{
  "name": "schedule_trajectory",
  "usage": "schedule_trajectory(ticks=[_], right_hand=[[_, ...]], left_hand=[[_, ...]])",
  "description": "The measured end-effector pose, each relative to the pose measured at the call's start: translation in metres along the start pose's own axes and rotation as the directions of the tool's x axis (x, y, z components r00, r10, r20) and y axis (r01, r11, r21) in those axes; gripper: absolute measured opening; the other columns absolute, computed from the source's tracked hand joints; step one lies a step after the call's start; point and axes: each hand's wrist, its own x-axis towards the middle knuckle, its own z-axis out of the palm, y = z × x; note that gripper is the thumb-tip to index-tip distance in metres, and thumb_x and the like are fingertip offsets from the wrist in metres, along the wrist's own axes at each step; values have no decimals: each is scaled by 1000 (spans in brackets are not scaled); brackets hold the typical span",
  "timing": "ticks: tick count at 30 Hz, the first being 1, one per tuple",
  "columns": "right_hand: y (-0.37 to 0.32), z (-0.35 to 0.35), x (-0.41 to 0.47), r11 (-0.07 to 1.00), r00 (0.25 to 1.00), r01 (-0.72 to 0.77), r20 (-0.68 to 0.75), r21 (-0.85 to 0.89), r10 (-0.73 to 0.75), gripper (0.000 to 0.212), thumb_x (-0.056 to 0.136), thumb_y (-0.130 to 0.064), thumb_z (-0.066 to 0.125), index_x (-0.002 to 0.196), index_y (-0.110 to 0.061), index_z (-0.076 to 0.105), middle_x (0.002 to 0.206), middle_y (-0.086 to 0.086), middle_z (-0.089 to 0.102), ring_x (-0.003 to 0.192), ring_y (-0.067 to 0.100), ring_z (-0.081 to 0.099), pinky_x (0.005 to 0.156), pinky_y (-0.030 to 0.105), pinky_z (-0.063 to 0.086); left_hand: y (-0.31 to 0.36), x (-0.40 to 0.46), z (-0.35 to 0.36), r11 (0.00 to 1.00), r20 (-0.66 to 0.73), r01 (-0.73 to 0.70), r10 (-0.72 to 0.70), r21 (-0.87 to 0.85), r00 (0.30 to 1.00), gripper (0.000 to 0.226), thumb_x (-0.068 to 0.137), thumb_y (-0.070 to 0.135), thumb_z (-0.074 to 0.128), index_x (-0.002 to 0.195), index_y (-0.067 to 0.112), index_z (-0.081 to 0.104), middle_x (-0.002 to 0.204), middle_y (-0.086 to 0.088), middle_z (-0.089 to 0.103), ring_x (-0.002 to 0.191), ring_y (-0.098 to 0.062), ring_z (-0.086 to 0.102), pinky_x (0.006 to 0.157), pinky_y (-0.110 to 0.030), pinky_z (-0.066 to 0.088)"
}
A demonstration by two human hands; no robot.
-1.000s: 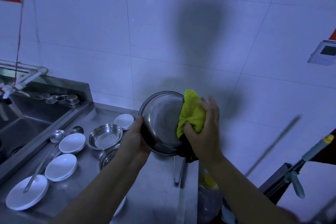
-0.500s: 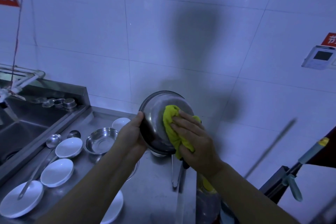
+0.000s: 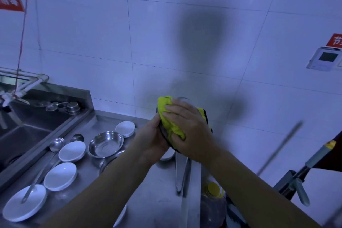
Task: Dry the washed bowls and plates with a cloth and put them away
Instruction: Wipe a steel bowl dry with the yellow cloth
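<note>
A steel bowl (image 3: 182, 98) is held up on edge above the counter, almost wholly hidden by my hands and the cloth. My left hand (image 3: 151, 139) grips its left rim. My right hand (image 3: 187, 127) presses a yellow cloth (image 3: 169, 116) flat against the bowl's face. On the steel counter (image 3: 148, 190) to the left lie another steel bowl (image 3: 105, 143) and several white dishes, such as one (image 3: 72, 151) near the sink and a plate (image 3: 24, 202) at the front with a spoon on it.
A sink (image 3: 22, 131) with a raised rim is at the left, small metal cups on its ledge. Ladles (image 3: 57, 143) lie beside the dishes. Tongs (image 3: 180, 174) lie on the counter's right edge. A yellow-capped bottle (image 3: 212, 189) stands below it. The tiled wall is close ahead.
My right hand has slid the cloth up and left across the bowl's face, now covering nearly all of it. The bowl has turned more edge-on. The view has tilted slightly.
</note>
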Motion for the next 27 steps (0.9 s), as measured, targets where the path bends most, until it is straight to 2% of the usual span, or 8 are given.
schedule_trajectory(ticks=[5,8,10,14,16,19,22,27], right_hand=[[2,8,-24,991,993,121,-10,-65,-122,38,81,-7,64,119,-2,66,129,9,61,133,25,43,108,45,36],[13,4,-44,987,985,159,-60,-32,-160,32,93,-10,53,122,0,62,133,12,55,134,29,42,109,46,34],[20,-1,-52,997,988,80,-132,20,-77,31,95,-10,49,120,3,60,132,15,53,131,31,44,107,47,37],[25,-4,-55,991,960,-96,-256,92,116,36,88,-6,49,120,9,54,131,23,50,129,35,43,103,53,41],[19,0,-49,994,954,-71,-286,87,93,33,90,-7,50,121,3,57,132,19,51,130,35,43,104,51,40],[9,11,-40,997,968,63,-245,35,-53,37,82,2,62,119,-5,65,132,10,56,133,31,43,106,47,35],[10,18,-47,990,974,134,-190,42,-124,47,78,5,64,124,-5,62,138,8,52,136,31,39,108,52,33],[24,16,-64,969,936,-71,-321,238,148,42,89,2,47,131,4,47,143,7,42,137,37,34,111,53,31]], left_hand=[[3,-2,0,997,-11,20,-20,-69,1000,52,100,36,31,95,4,71,94,-13,73,82,-20,71,73,-35,55],[4,-1,-2,988,-92,-19,5,-155,996,52,101,27,31,85,-3,71,80,-17,73,68,-23,72,66,-37,54],[7,0,-4,978,-188,-67,29,-197,982,36,101,22,36,97,-2,63,76,-15,73,65,-21,71,62,-35,54],[10,-1,-5,961,-259,-105,37,-255,965,29,100,19,39,90,2,61,78,-8,73,67,-17,68,55,-32,51],[7,-1,-2,950,-247,-94,19,-298,969,30,100,20,39,93,2,62,91,-5,72,70,-18,68,58,-33,50],[2,2,-1,927,-195,-45,-31,-371,980,36,100,26,37,114,1,59,122,-15,61,106,-26,61,73,-39,47],[2,4,-7,925,-169,-23,-44,-378,985,42,100,29,34,110,-3,58,127,-18,56,120,-28,51,82,-42,43],[8,4,-16,931,-173,-79,18,-356,985,35,98,24,39,109,-2,61,116,-14,63,109,-30,57,92,-47,42]])
